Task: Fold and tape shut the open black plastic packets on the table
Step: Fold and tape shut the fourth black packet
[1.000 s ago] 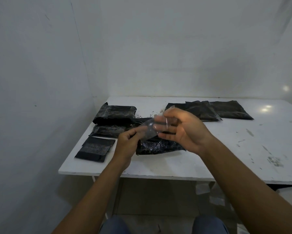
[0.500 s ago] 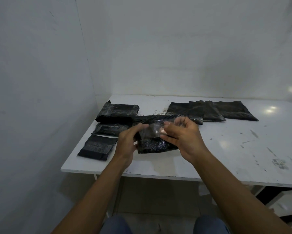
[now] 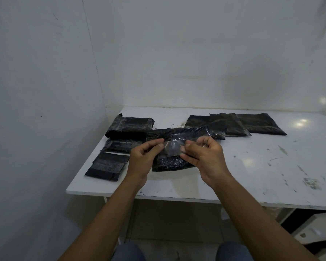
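Lowered since before, the tape strip is pinched at both ends by left hand and right hand over the packet at 8 o'clock on the table; if slackened, it could be stuck crooked.

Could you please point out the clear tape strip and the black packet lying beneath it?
clear tape strip (image 3: 174, 146): head view, middle of the strip.
black packet (image 3: 169, 163): head view, near end, just below the tape.
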